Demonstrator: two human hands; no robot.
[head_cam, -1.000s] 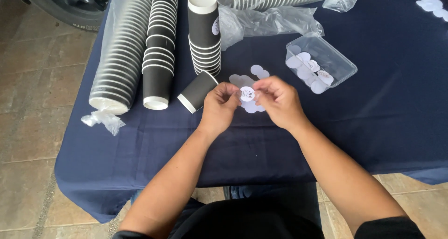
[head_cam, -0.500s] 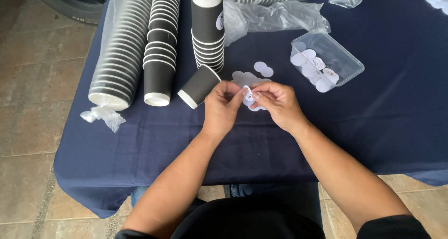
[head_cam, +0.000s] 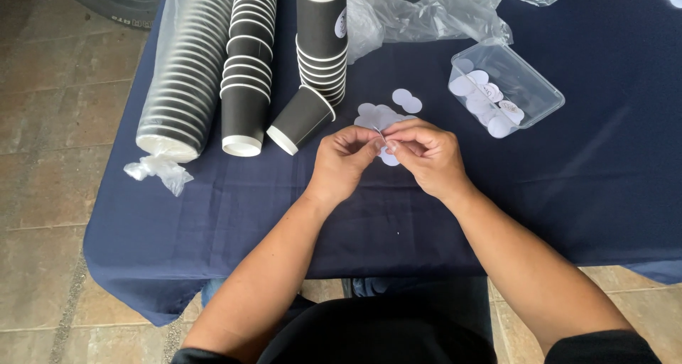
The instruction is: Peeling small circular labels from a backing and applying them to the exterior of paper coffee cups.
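- We're pinching a small round sticker [head_cam: 381, 134] between both sets of fingertips, left hand [head_cam: 342, 164] and right hand [head_cam: 426, 155] pressed close together.
- The sticker is hovering just above the loose pile of white discs [head_cam: 380, 114] on the blue tablecloth [head_cam: 213, 215].
- Left of the pile, a single cup [head_cam: 301, 118] is lying tipped over.
- Right of the pile, a clear tub [head_cam: 506, 87] is holding more discs.

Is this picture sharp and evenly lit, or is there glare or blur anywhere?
Head view: soft, even daylight with only faint shadows under the left hand and right hand. The clear plastic wrap and plastic tub show mild pale glare. The stacked paper cups look sharp; the small round sticker pinched between the fingers is mostly hidden. Edges bend slightly, as with a wide lens.
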